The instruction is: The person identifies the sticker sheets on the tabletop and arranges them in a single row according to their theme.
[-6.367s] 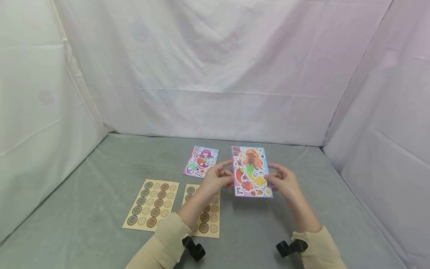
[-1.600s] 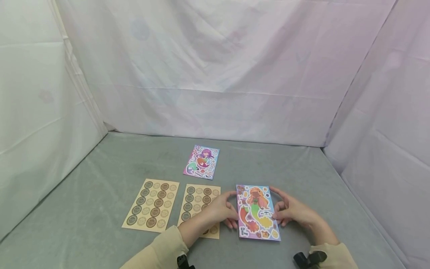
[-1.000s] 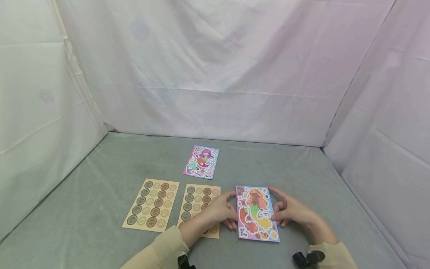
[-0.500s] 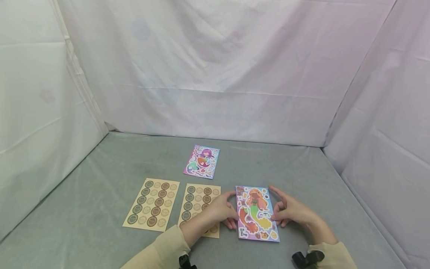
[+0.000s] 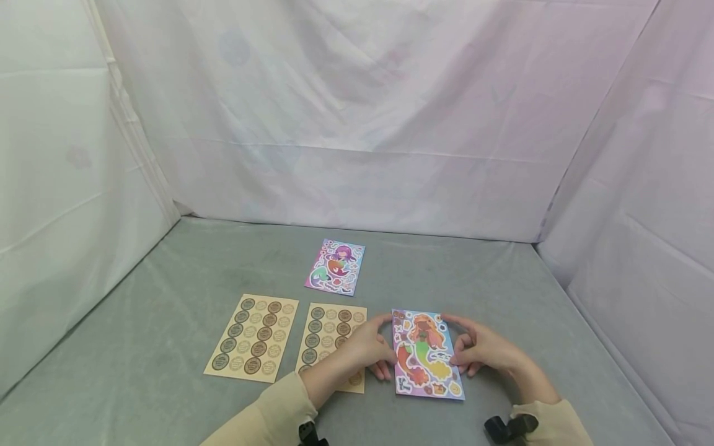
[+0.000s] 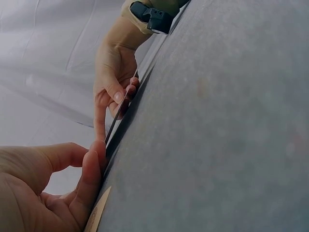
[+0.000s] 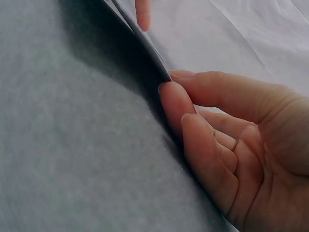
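Observation:
A glossy mermaid sticker sheet (image 5: 425, 356), with orange hair and a green-yellow tail, lies low over the table between both hands. My left hand (image 5: 365, 344) holds its left side, index finger at the upper corner and thumb lower down the edge. On the opposite side, my right hand (image 5: 486, 350) pinches the edge with the thumb on top; its index fingertip overlaps the upper right corner. The right wrist view shows the right thumb and fingers (image 7: 176, 104) closed at the thin edge, with shadow below. In the left wrist view the sheet is seen edge-on between the hands.
A smaller purple-haired mermaid sheet (image 5: 336, 267) lies farther back. Two tan sheets of round labels, the left one (image 5: 251, 337) and the right one (image 5: 321, 328), lie to the left; my left forearm partly covers the right one. White curtains (image 5: 357, 111) enclose the grey table (image 5: 223, 260).
Since the earliest frame, both hands have brought the mermaid sheet down and nearer to me. In the last half second, my right index fingertip has shifted onto the sheet's upper right corner.

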Demonstrator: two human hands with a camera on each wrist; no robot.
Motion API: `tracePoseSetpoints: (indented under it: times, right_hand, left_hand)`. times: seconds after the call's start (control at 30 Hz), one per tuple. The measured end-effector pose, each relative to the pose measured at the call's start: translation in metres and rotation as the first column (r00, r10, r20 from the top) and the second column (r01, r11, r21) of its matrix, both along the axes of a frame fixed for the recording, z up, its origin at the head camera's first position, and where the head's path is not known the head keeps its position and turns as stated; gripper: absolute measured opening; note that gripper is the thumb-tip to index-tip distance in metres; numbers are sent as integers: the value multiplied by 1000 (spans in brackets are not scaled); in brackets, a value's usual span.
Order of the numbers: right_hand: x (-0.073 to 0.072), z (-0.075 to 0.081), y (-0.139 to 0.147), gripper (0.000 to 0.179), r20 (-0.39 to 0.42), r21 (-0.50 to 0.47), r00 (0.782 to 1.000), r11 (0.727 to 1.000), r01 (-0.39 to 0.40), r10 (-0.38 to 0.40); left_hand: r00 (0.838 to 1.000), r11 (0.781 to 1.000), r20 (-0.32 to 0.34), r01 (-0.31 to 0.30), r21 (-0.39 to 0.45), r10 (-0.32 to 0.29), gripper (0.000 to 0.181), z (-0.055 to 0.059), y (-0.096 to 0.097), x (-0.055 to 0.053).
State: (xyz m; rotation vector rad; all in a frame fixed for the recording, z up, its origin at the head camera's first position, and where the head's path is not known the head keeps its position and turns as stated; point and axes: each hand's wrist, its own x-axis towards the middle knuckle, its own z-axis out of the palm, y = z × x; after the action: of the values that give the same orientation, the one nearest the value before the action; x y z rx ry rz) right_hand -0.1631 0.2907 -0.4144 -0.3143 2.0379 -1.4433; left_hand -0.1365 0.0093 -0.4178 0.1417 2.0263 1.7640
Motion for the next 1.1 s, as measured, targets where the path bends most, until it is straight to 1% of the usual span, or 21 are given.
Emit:
tracePoseSetpoints:
  times: [0.23,0.47,0.67,0.77,0.9,1.1]
  right_hand:
    - [0,1,-1,97,1,0,1000,1000,5,-5]
    - [2,4,-3,96,-1,-9,1000,1000,2,-2]
    - [3,6,-6,96,-12,35,1000,999,8,-8]
    - [4,6,-8,95,-39,68,999,998,9,-7]
    - [5,8,-12,95,-89,110,996,994,13,-3]
    - [6,9,-13,95,-99,121,995,993,16,-4]
  left_hand:
    - [1000,999,-22,17,-31,-18,80,1,0,0]
    - [999,997,-26,21,-68,-23,74,2,2,-1]
    - [999,994,-31,5,-108,-9,73,2,2,0]
    - [1000,994,-30,-1,-109,-2,72,2,2,1]
    - [1000,996,-24,-6,-91,3,73,0,2,0]
    - [1000,997,-25,-6,-81,4,72,0,2,-1]
